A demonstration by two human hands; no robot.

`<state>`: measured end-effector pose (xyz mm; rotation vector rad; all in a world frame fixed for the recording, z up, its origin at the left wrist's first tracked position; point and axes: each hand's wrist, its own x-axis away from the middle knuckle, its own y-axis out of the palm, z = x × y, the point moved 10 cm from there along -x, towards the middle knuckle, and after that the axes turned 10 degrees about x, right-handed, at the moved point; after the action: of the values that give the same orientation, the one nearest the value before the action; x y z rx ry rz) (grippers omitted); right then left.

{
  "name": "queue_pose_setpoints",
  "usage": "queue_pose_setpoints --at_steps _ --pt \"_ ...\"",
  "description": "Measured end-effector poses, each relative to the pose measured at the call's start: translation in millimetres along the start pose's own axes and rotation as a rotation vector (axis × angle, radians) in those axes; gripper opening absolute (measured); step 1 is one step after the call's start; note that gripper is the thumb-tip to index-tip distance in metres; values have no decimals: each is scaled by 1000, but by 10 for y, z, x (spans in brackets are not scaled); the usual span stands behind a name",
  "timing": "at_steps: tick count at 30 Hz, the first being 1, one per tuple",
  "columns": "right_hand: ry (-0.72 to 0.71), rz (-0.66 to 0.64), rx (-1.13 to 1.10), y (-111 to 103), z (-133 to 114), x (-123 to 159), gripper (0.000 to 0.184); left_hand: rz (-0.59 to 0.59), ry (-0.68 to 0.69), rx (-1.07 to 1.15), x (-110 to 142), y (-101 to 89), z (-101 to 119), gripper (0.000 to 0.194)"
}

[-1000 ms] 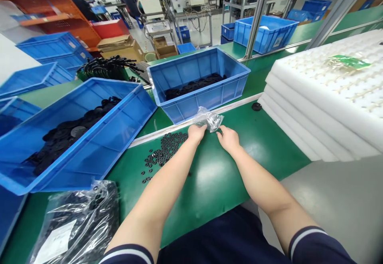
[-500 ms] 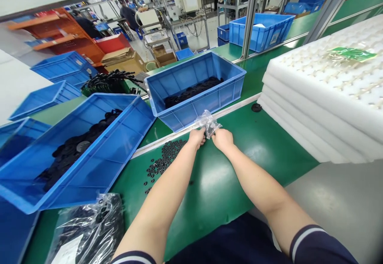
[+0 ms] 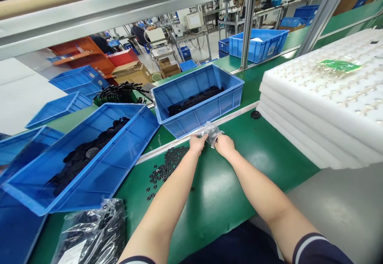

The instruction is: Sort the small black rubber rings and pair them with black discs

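Both hands meet over the green bench top (image 3: 227, 184), just in front of a blue bin. My left hand (image 3: 197, 143) and my right hand (image 3: 224, 145) each pinch a small clear plastic bag (image 3: 211, 131) that is crumpled between them, with something dark inside. A scatter of small black rings (image 3: 166, 167) lies on the bench to the left of my left hand. A single black disc (image 3: 255, 114) lies by the foam stack.
A blue bin (image 3: 199, 96) with black parts stands right behind the hands. A tilted blue tray (image 3: 89, 156) of black discs sits at left. A plastic bag of black parts (image 3: 89, 232) lies front left. Stacked white foam trays (image 3: 323, 96) fill the right side.
My right hand has come in to meet the left and closed on the bag, which is now more crumpled. The camera has tilted up a little.
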<state>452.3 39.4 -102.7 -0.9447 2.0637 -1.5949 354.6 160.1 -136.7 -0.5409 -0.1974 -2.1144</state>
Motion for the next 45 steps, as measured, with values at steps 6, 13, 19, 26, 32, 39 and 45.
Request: queue_pose_setpoints --at_steps 6,13,19,26,32,39,45 --pt "-19 2 -15 -36 -13 32 35 -138 29 12 95 202 84 29" --pt "-58 59 -194 -100 -21 30 26 -321 54 92 282 376 167 28" --pt "-140 -325 -1004 229 -128 67 18 -441 36 155 429 517 251 29" --pt "-179 -565 -1544 236 -260 178 24 -609 -57 172 574 611 342 27" --pt "-75 -658 -1582 346 -369 229 19 -657 -160 215 507 370 296 31" --pt "31 -517 -1459 412 -263 185 10 -596 -202 327 427 61 156 26" --pt "50 -490 -1478 413 -243 188 18 -574 -223 410 409 -8 103 30"
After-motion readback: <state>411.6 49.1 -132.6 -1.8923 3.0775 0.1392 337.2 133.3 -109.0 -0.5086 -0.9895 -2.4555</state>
